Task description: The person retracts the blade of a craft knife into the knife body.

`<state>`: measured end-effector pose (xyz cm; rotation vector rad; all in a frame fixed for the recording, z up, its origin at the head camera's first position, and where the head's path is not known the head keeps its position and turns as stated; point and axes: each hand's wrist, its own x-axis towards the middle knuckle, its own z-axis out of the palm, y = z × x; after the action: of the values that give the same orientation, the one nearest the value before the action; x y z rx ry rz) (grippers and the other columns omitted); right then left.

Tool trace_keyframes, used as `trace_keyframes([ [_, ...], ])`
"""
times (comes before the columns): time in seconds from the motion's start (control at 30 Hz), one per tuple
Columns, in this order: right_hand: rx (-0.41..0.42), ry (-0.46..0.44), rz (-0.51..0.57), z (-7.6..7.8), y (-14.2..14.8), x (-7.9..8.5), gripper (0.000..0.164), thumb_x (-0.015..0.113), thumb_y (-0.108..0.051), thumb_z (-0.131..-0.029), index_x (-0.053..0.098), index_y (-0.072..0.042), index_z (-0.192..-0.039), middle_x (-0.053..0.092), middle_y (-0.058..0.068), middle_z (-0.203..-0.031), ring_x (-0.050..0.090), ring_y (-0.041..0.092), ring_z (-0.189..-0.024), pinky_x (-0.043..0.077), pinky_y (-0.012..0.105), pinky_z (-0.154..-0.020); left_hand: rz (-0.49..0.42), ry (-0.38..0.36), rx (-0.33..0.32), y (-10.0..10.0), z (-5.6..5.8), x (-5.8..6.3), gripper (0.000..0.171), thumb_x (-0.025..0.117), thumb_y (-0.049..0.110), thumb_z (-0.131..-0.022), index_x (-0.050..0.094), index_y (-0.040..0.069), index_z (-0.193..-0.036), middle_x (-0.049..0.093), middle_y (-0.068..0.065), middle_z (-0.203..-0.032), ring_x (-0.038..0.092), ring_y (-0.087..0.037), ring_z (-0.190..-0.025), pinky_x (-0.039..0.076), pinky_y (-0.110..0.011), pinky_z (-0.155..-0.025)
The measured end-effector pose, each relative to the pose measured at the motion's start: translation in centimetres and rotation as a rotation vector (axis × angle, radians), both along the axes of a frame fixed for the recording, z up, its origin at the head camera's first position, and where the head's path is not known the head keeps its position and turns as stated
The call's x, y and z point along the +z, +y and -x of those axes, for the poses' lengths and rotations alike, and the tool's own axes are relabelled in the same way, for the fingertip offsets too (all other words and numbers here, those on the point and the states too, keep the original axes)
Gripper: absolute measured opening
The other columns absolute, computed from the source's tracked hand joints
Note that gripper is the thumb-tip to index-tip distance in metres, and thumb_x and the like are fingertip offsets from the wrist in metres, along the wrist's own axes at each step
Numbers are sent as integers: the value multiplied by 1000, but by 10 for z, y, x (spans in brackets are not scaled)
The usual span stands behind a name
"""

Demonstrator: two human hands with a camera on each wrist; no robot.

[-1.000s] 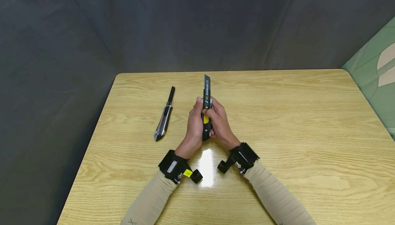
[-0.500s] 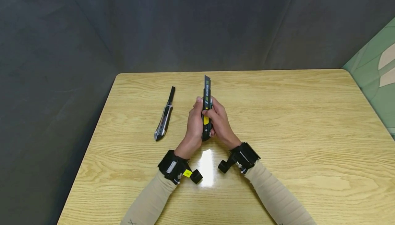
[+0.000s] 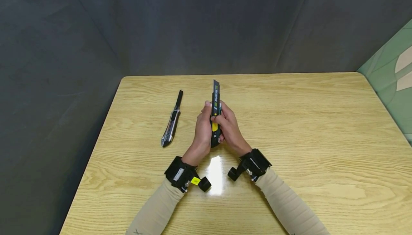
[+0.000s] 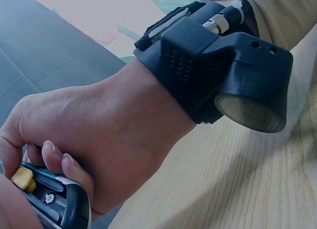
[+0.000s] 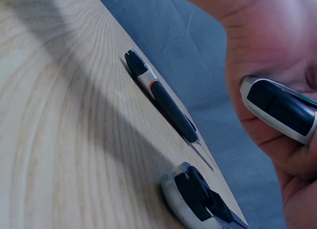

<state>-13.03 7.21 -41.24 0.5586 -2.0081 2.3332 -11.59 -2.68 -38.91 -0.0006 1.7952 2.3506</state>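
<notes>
Both my hands hold a black utility knife (image 3: 215,101) over the table's middle, its blade pointing away from me. The right hand (image 3: 229,131) grips the handle from the right, thumb just above the yellow slider (image 3: 215,127). From the left, my left hand (image 3: 203,131) holds it, thumb along its side; its other fingers are mostly hidden. The right hand's curled fingers (image 4: 54,157) show around the handle in the left wrist view. In the right wrist view the handle's silver and black end (image 5: 280,108) lies against the left palm.
Left of the hands, a silver and black utility knife (image 3: 170,129) lies on the wooden table (image 3: 305,138). The right wrist view also shows another silver and black tool end (image 5: 190,192) on the tabletop, cut off by the frame. Dark cloth (image 3: 206,24) hangs behind the table.
The knife's blade has drawn back slightly into the handle, and the right thumb has slid a little toward me. The arms have hardly moved; the other knife stays put.
</notes>
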Motion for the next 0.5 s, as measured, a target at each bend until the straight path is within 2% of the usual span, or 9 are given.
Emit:
trace_keyframes([
  [0.5,22,-12,17,0,0,0,42,45,0,-79,51,-4,-120,62,10,-104,52,24,-80,46,20,-61,2,-16,2,-2,0,0,60,26,63,-96,52,10,-80,50,-1,-57,48,-20,-38,45,-28,-32],
])
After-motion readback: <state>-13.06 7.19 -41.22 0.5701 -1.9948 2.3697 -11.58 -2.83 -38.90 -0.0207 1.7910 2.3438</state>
